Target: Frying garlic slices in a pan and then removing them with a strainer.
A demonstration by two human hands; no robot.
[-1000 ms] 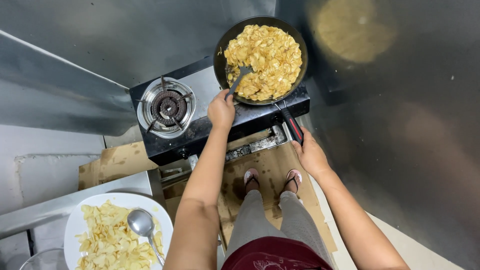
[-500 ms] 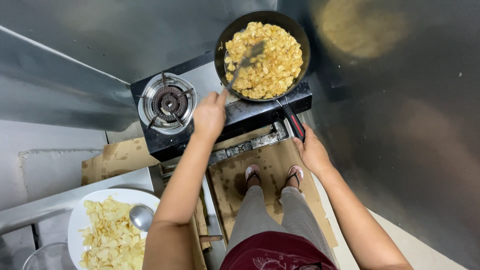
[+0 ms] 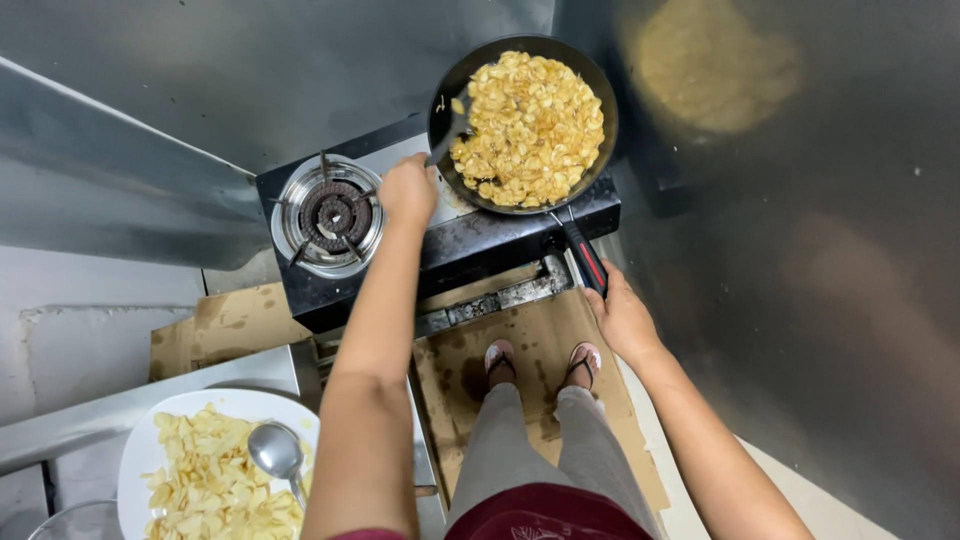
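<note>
A black frying pan [image 3: 590, 75] full of yellow fried slices [image 3: 530, 125] sits on the right burner of a black two-burner gas stove [image 3: 470, 235]. My left hand [image 3: 408, 188] grips a dark spatula [image 3: 450, 130] whose blade rests at the pan's left edge. My right hand [image 3: 622, 318] holds the end of the pan's black and red handle [image 3: 584, 255]. My feet in sandals stand on cardboard below the stove.
The stove's left burner [image 3: 328, 215] is bare. At lower left a white plate [image 3: 140, 455] holds pale raw slices and a metal spoon [image 3: 275, 450]. Metal sheet walls surround the stove. Stained cardboard [image 3: 540, 340] covers the floor. A metal ledge [image 3: 150, 395] runs at left.
My left hand has drawn the spatula from the middle of the pan to its left edge. The right hand has stayed on the handle.
</note>
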